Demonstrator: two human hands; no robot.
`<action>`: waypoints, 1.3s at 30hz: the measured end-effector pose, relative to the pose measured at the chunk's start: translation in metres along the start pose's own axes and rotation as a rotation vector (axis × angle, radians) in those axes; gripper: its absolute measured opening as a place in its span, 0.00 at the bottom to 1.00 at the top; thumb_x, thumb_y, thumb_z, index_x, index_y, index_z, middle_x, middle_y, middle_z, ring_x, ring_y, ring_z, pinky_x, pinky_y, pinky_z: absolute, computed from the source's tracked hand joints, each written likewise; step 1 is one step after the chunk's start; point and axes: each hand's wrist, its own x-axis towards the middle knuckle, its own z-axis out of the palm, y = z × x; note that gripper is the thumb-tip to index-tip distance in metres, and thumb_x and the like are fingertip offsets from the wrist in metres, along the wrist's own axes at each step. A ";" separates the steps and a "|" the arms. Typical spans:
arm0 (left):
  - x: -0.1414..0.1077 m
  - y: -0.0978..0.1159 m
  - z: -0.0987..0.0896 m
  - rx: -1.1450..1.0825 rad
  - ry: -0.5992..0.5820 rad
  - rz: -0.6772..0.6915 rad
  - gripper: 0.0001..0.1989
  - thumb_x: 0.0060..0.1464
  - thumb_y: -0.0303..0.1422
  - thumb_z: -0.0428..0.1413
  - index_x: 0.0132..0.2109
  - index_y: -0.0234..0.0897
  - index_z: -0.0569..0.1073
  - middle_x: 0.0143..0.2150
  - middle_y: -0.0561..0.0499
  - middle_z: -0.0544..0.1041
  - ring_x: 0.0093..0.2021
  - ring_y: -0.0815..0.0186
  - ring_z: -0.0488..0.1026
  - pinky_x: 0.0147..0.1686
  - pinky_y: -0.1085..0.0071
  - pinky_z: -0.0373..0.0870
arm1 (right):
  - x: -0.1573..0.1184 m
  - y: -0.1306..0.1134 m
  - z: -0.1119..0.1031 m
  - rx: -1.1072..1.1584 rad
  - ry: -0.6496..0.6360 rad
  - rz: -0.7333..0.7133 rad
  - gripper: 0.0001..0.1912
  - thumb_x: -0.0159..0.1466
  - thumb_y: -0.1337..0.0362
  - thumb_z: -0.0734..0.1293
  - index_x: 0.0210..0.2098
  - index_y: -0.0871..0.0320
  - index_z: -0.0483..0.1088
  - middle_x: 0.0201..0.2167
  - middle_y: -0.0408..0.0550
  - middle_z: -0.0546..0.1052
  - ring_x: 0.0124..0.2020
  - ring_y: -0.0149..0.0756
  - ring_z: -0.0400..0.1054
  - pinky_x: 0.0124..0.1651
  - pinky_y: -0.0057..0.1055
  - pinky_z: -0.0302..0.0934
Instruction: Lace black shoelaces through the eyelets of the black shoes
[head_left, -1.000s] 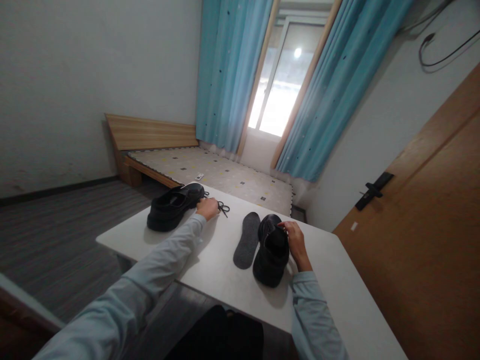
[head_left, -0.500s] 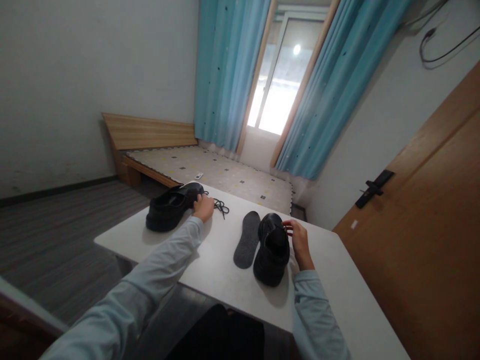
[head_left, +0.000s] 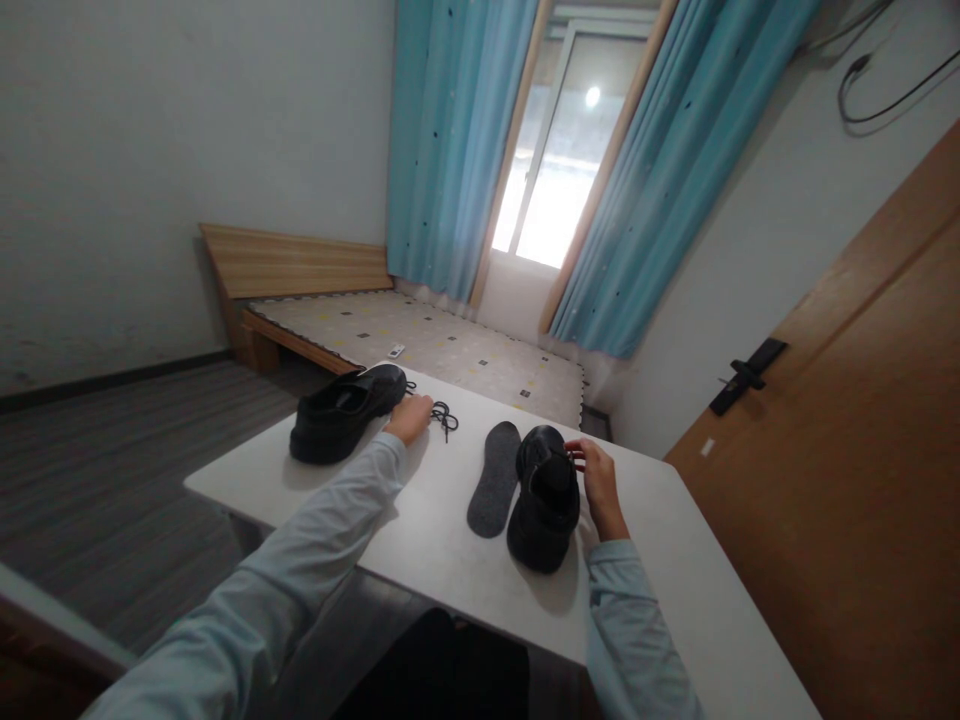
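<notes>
Shoe [head_left: 541,520] right of insole [head_left: 494,480], your right hand [head_left: 598,480] at shoe's edge, your left hand [head_left: 411,418] by laces [head_left: 444,416] left of insole, both holds indeterminable.

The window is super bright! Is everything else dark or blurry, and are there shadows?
In the head view, the window glares white in its lower part; in the head view, the room is dimmer, so the inside of the black shoe beside the insole is hard to make out; also in the head view, soft shadows fall on the white table.
</notes>
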 end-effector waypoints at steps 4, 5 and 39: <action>0.004 0.004 -0.004 -0.140 -0.039 0.052 0.10 0.51 0.26 0.51 0.39 0.28 0.73 0.41 0.36 0.76 0.46 0.55 0.73 0.46 0.64 0.68 | 0.000 0.000 0.000 -0.011 0.002 0.001 0.22 0.57 0.47 0.58 0.27 0.59 0.72 0.30 0.51 0.77 0.31 0.39 0.68 0.31 0.32 0.62; 0.004 0.007 -0.005 -0.195 -0.051 0.074 0.10 0.53 0.27 0.50 0.41 0.29 0.73 0.40 0.39 0.76 0.43 0.59 0.74 0.44 0.66 0.70 | 0.001 0.000 0.000 -0.014 0.005 0.000 0.22 0.57 0.47 0.59 0.27 0.59 0.72 0.30 0.51 0.77 0.30 0.39 0.68 0.31 0.32 0.62; -0.016 0.036 0.015 -0.461 -0.016 0.343 0.18 0.54 0.22 0.43 0.47 0.32 0.73 0.38 0.46 0.78 0.34 0.69 0.74 0.39 0.73 0.68 | 0.001 0.003 0.000 -0.015 -0.016 -0.015 0.21 0.56 0.48 0.60 0.26 0.59 0.73 0.29 0.50 0.77 0.31 0.39 0.68 0.32 0.33 0.61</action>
